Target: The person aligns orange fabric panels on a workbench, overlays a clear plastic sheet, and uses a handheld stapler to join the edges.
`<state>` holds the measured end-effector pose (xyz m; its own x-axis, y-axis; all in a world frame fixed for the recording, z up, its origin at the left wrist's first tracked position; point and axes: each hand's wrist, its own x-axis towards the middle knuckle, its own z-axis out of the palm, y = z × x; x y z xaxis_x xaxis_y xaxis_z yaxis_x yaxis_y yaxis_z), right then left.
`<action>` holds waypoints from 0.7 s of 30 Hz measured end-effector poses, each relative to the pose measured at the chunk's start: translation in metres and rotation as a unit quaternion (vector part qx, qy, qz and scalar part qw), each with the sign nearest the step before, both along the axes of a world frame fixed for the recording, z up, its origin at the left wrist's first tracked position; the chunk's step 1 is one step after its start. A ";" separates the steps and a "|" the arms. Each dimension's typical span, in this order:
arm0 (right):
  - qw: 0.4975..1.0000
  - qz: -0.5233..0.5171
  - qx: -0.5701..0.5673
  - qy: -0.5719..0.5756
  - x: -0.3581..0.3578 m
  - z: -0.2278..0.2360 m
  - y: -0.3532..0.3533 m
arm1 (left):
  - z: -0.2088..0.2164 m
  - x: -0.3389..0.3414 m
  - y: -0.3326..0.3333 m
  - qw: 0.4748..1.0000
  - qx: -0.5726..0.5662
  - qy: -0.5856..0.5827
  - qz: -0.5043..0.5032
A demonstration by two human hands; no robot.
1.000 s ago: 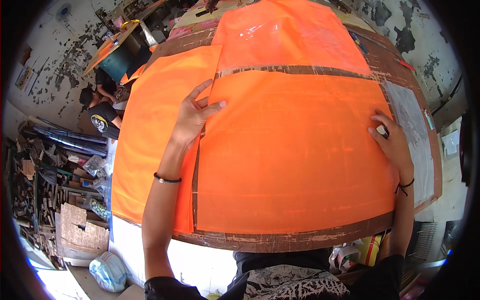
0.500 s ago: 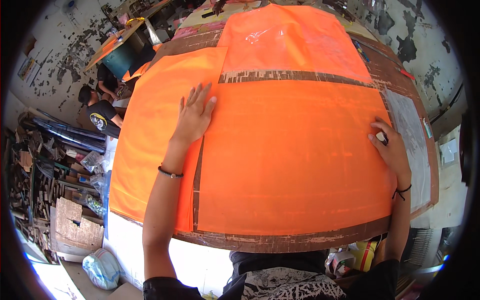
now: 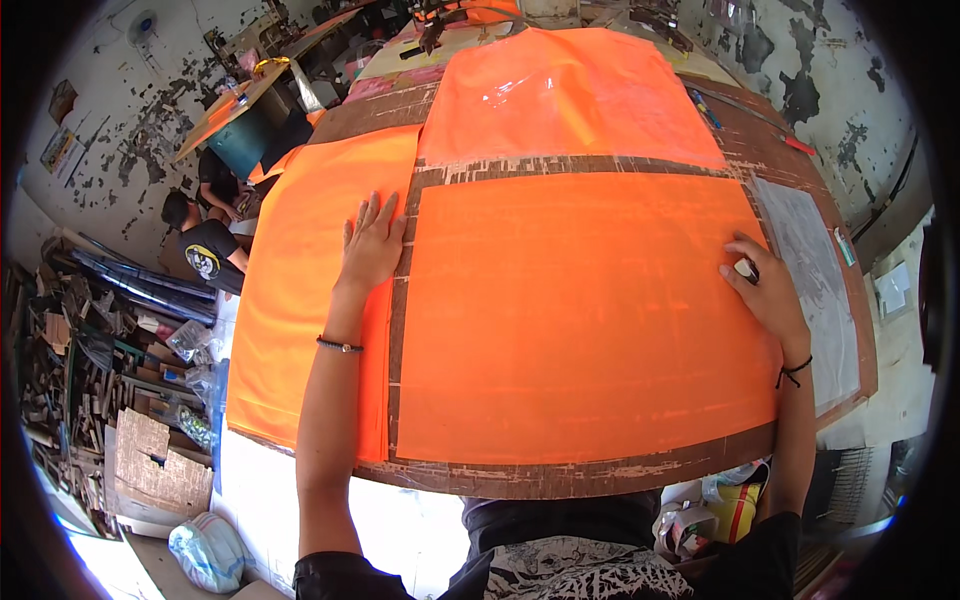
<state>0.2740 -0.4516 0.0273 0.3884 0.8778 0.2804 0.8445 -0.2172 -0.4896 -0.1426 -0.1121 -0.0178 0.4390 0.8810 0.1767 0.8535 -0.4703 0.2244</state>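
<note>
My left hand (image 3: 373, 245) lies flat, fingers spread, on the right edge of an orange fabric piece (image 3: 300, 260) at the left of the table. Several layers show along that piece's lower right edge. A narrow strip of bare table separates it from a large orange sheet (image 3: 580, 320) in the middle. At the sheet's right edge rests my right hand (image 3: 770, 287), its fingers curled round a small white and dark object (image 3: 746, 269) whose kind I cannot make out. Beyond the sheet lies another orange piece (image 3: 570, 100) under shiny clear plastic.
The brown worn tabletop (image 3: 560, 482) carries a translucent white sheet (image 3: 812, 290) at the right, with a small green-and-white tool (image 3: 845, 246) beside it. A long tool with a red end (image 3: 797, 145) lies farther back. Two people (image 3: 208, 250) sit low at the left, near piled scraps (image 3: 80, 340).
My left hand and the left orange piece have shifted left and slightly nearer, away from the middle sheet. The gap between them is wider. My right hand keeps its grip; the view has shifted slightly.
</note>
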 end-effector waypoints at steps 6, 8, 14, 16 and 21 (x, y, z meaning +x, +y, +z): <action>1.000 0.008 0.011 -0.007 0.001 -0.001 -0.002 | 0.001 -0.001 0.003 1.000 0.003 0.004 0.013; 1.000 0.008 0.016 -0.001 0.000 0.000 -0.002 | 0.002 -0.002 0.004 1.000 0.010 0.003 0.008; 0.998 -0.025 0.060 -0.017 0.035 -0.001 -0.008 | 0.029 0.013 -0.016 0.997 0.005 0.073 0.014; 0.977 -0.103 0.151 -0.106 0.064 0.000 -0.021 | 0.038 0.035 -0.045 0.987 0.004 0.020 -0.159; 0.969 -0.231 0.025 -0.086 0.134 -0.017 -0.068 | 0.034 0.089 -0.110 0.929 -0.031 0.065 -0.364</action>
<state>0.4081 -0.5195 0.0106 0.6799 0.6052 0.4141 0.7332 -0.5706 -0.3699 -0.0533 -0.2226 0.0166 0.9362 0.3492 0.0397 0.3363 -0.9230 0.1872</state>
